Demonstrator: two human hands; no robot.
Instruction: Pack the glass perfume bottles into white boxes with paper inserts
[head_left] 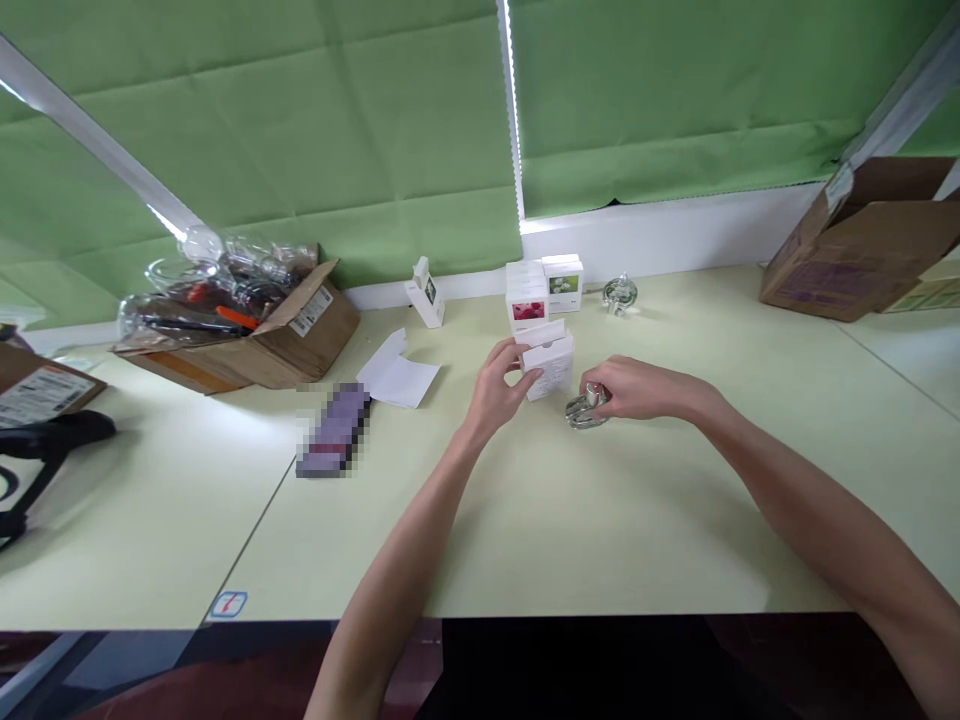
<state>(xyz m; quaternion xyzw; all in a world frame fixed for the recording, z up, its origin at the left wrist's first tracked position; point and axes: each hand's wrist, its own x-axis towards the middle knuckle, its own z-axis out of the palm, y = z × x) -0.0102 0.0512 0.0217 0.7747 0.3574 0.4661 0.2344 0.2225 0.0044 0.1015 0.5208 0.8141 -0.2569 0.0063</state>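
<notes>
My left hand (497, 385) is closed on a small white carton (551, 372), thumb on its near face and fingers behind. The carton stands tilted with its top flap up and small print on its front. My right hand (634, 387) grips a clear glass bottle (585, 412) by its shiny top, just right of the carton and low over the table. A similar glass piece (620, 294) lies at the back. Behind the carton stand white boxes with a pink flower picture (528, 300) and others with a green picture (564, 283).
One more white box (426, 293) stands at the back, left of centre. Folded white paper (399, 375) lies near a pixelated purple object (335, 430). A cardboard box (300, 335) of plastic-wrapped items is at left, another open cardboard box (862, 250) at right.
</notes>
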